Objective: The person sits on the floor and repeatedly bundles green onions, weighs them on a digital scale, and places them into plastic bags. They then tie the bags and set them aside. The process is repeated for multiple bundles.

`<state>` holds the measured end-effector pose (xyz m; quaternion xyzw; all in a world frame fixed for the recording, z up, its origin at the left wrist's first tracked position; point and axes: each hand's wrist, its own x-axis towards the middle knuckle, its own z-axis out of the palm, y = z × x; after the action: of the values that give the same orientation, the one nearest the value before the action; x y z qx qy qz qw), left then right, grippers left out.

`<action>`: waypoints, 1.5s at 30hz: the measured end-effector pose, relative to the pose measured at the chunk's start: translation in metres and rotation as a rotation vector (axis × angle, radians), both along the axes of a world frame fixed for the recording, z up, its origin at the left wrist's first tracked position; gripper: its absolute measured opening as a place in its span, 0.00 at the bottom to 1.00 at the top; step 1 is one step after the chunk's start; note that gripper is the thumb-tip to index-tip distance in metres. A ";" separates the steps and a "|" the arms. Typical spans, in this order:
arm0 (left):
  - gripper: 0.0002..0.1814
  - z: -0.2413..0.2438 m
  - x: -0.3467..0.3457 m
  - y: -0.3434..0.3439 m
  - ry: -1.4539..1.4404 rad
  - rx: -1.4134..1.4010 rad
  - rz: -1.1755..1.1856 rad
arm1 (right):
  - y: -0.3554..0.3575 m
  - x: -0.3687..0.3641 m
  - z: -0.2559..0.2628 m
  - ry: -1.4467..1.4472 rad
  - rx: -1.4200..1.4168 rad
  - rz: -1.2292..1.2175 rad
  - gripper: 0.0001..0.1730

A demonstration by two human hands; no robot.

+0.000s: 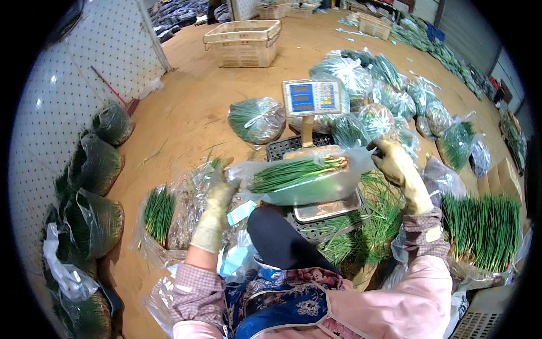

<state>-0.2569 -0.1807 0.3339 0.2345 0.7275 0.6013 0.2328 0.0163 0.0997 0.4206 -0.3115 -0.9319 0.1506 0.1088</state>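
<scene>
A clear plastic bag [305,190] with a bunch of green chives [292,173] inside is stretched between my gloved hands, above the metal pan [328,210] of a digital scale [312,98]. My right hand [387,161] pinches the bag's right end between thumb and fingers. At the bag's left end, my left hand [222,182] grips the plastic, its fingertips partly hidden. The roots of the bunch point right, the green leaves left. Loose green leaves [377,220] lie in a heap right of the scale.
Open bags of upright chives stand at the left [159,216] and right [482,231]. Filled bags [257,120] lie beyond the scale. More bags [93,220] line the left wall. A beige plastic crate [245,44] stands on the floor farther back.
</scene>
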 end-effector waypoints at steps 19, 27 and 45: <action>0.42 -0.058 -0.001 0.078 0.493 -0.217 0.218 | -0.012 -0.016 -0.071 0.619 -0.137 -0.393 0.54; 0.14 -0.017 0.027 0.136 -0.394 0.357 -0.156 | 0.076 -0.045 -0.164 0.892 -0.715 -0.252 0.14; 0.08 -0.017 0.081 0.068 -0.363 0.120 -0.230 | 0.056 -0.074 -0.207 0.164 -0.646 -0.306 0.20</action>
<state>-0.1758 -0.1126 0.3170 0.2172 0.6050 0.6453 0.4127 -0.0577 0.1553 0.2136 -0.4523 -0.7672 0.4434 0.1006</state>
